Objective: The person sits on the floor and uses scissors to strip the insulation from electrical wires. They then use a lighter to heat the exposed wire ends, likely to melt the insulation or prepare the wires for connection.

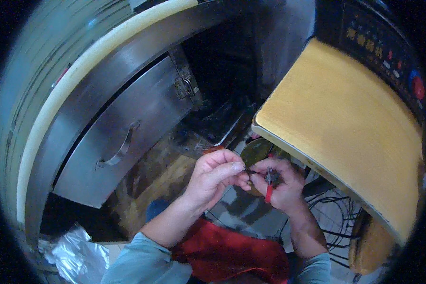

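- Yellow surface (345,118): broad, smooth-topped, fills the right side; near corner just beyond the right hand.
- Steel cabinet front (123,125): left side, with a curved metal handle (120,149).
- Red cloth (232,253): across the person's front, between the two forearms.
- Black cables (336,217): loose tangle, right of the right forearm.
- Crumpled foil (80,255): lower left, well apart from the hands.
- Left hand (217,177): thumb and forefinger pinched together at one end of a thin dark piece.
- Right hand (284,184): fingers curled around a red-handled tool (269,191), handle pointing down; thumb and forefinger close to the dark piece, contact unclear.
- Thin dark piece (251,172): between the two hands' fingertips; too small to identify.
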A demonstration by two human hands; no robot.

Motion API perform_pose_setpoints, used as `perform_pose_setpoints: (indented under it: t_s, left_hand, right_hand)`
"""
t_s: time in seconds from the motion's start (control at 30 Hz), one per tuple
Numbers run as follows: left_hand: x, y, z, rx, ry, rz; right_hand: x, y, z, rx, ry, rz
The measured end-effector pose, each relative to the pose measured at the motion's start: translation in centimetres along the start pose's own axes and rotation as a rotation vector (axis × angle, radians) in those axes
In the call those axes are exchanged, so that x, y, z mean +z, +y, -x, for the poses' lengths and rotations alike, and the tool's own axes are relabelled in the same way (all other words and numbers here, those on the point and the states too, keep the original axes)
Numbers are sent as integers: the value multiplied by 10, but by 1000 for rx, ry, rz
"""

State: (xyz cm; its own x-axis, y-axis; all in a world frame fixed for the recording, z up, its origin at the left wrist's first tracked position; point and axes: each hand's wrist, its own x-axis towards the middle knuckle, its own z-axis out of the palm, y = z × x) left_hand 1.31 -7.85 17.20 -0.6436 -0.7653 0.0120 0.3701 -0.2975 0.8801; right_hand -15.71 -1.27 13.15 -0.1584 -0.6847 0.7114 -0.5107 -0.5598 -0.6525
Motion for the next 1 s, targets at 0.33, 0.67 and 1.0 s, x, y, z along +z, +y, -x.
perform_pose_setpoints:
  t_s: [0.33, 0.67, 1.0]
  left_hand:
    - [-11, -20, 1, 627, -192, -829]
    - [-21, 5, 15, 910, -65, -1260]
    - [-36, 2, 13, 927, -51, -1177]
  right_hand:
    - [7, -15, 7, 219, 9, -496]
    - [15, -49, 2, 390, 57, -567]
    - [33, -40, 0, 225, 19, -290]
